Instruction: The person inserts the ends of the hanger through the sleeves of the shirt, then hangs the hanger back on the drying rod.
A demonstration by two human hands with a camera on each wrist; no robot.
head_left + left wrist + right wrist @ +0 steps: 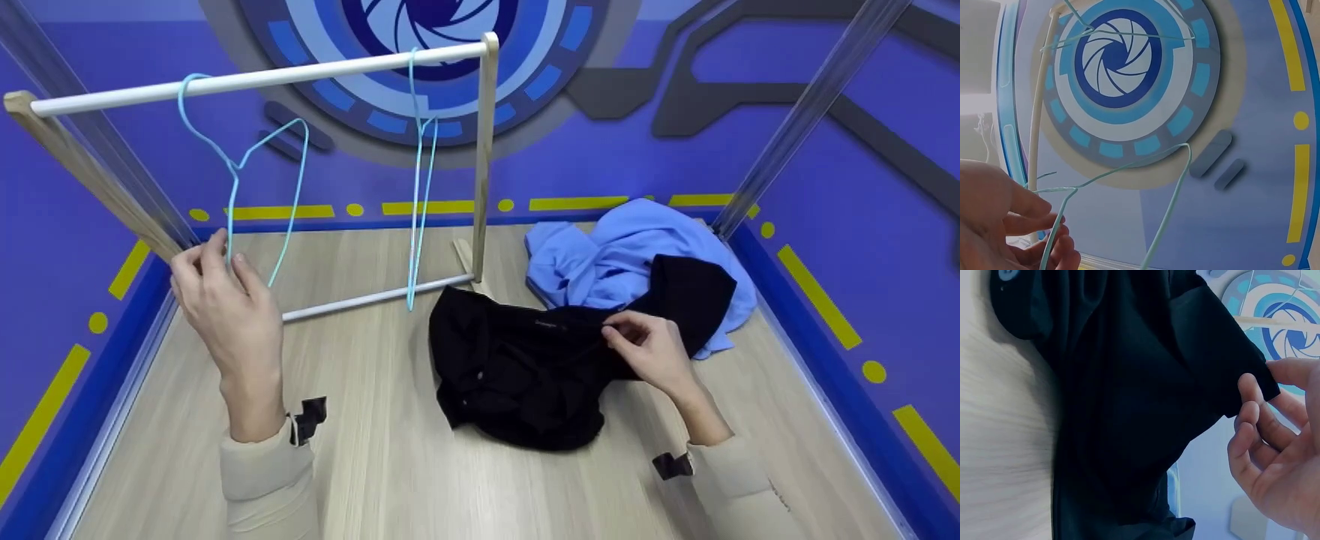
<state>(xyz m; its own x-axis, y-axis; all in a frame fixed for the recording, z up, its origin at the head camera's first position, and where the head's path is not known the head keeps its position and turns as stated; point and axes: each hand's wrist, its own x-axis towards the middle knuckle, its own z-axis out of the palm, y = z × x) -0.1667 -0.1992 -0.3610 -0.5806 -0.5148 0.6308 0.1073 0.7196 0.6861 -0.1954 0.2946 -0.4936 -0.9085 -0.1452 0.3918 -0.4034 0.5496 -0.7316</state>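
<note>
In the head view my left hand (229,300) is at a light-blue wire clothes hanger (234,202) hooked over the rack's rail. Its fingers curl loosely about one side of that hanger's wire, thumb to the right of it; the left wrist view has the wire (1057,230) crossing in front of the fingertips. With thumb and fingertips, my right hand (652,349) pinches the upper edge of a black buttoned shirt (525,375), which lies crumpled on the table. In the right wrist view the pinched cloth (1196,371) is raised to a corner. The lower part of the held hanger is hidden.
A rack with a white top rail (300,73) and wooden posts (485,165) stands at the back left. A second light-blue hanger (417,210) hangs near its right post. Behind the black shirt lies a crumpled blue garment (592,255). Blue walls enclose the wooden tabletop (360,420).
</note>
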